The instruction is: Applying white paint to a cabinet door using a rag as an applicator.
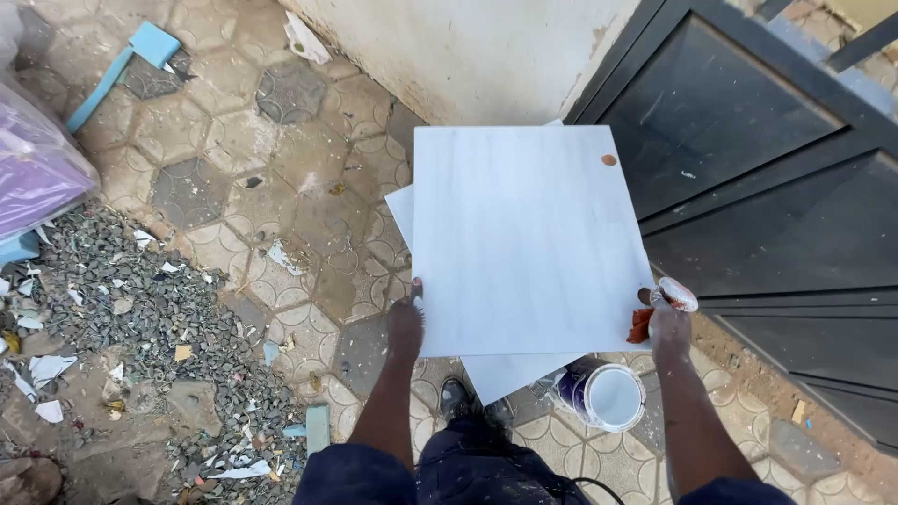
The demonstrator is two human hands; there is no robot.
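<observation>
- My left hand (pixel 406 323) grips the lower left edge of the upper white board (pixel 524 238). The thumb lies on the top face; the remaining fingers are under the board and out of sight.
- My right hand (pixel 666 323) holds the lower right corner of the same board. It is also closed on an orange-brown rag (pixel 641 325) and a small round pale object (pixel 677 294). I cannot tell what that object is.
- The upper white board is held flat in front of me, above the paving, just short of the wall (pixel 468 47).
- A second white board (pixel 505 369) lies beneath it. Only its left corner and a lower triangular portion show. Whether the two boards touch cannot be told.
- One small brown spot (pixel 609 160) marks the upper board near its far right corner.
- A paint can (pixel 603 395) with a white interior stands on the paving (pixel 234 159) below my right hand, partly covered by the lower board.
- My shoe (pixel 456 397) shows between my forearms; the other foot is hidden.
- A dark metal door (pixel 748 178) runs along the right, cut off by the frame edge.
- Gravel and paper scraps (pixel 140 318) cover the ground at left.
- A purple plastic-wrapped bundle (pixel 33 168) is cut off at the left edge.
</observation>
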